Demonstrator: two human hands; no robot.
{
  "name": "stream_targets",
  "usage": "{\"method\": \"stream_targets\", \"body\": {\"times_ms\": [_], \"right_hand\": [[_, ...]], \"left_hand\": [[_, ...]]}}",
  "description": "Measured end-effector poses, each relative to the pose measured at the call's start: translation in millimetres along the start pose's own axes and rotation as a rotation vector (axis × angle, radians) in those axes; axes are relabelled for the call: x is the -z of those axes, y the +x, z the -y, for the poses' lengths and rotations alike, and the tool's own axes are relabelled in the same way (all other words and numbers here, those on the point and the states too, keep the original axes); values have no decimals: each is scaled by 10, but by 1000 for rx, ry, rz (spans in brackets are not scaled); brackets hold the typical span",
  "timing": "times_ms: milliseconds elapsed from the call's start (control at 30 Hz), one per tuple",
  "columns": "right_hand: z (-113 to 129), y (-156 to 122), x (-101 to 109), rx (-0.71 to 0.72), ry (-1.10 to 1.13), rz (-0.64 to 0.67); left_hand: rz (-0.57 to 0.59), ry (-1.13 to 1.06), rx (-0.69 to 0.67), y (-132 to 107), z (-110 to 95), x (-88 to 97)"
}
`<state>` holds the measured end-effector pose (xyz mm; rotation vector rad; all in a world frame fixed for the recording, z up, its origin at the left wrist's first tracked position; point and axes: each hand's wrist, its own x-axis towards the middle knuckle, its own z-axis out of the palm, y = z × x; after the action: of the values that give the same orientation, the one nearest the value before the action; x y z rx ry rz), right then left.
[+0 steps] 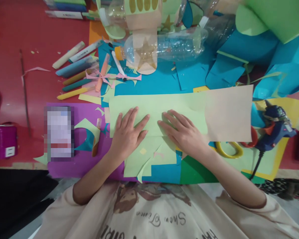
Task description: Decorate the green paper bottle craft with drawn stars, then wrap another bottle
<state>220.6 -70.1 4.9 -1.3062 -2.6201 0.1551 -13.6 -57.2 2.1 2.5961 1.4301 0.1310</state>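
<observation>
A long light green sheet of paper (154,103) lies across the middle of the table in front of me. My left hand (128,131) rests flat on its left half with the fingers spread. Flat on the middle of the same sheet is my right hand (180,127), its fingers stretched out and pointing up and left. A pale pinkish sheet (229,114) extends from the green one's right end; whether the two are joined I cannot tell. Below the hands lie light green offcuts (137,166), partly covered by the sheet.
Clear plastic bottles (169,44) lie at the back, one with an orange cap. Several markers (77,68) and paper scraps are at the left, above a phone (61,132). On the right are a blue glue gun (272,132) and scissors with a yellow handle (229,156).
</observation>
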Motion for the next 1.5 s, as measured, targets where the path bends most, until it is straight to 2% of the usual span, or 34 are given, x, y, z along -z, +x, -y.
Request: {"method": "stream_targets", "body": {"times_ms": [167, 500, 733, 1000, 1500], "right_hand": [[-9, 2, -38, -6, -9, -39], [-2, -5, -58, -23, -16, -59], [12, -24, -74, -45, 37, -31], [33, -5, -62, -11, -3, -92], [61, -23, -73, -64, -18, -49]], "left_hand": [[-69, 40, -38, -2, 10, -31], [-27, -25, -29, 17, 52, -30], [-35, -14, -48, 27, 80, -44], [-73, 25, -68, 33, 78, -43], [-46, 18, -61, 26, 71, -58]]}}
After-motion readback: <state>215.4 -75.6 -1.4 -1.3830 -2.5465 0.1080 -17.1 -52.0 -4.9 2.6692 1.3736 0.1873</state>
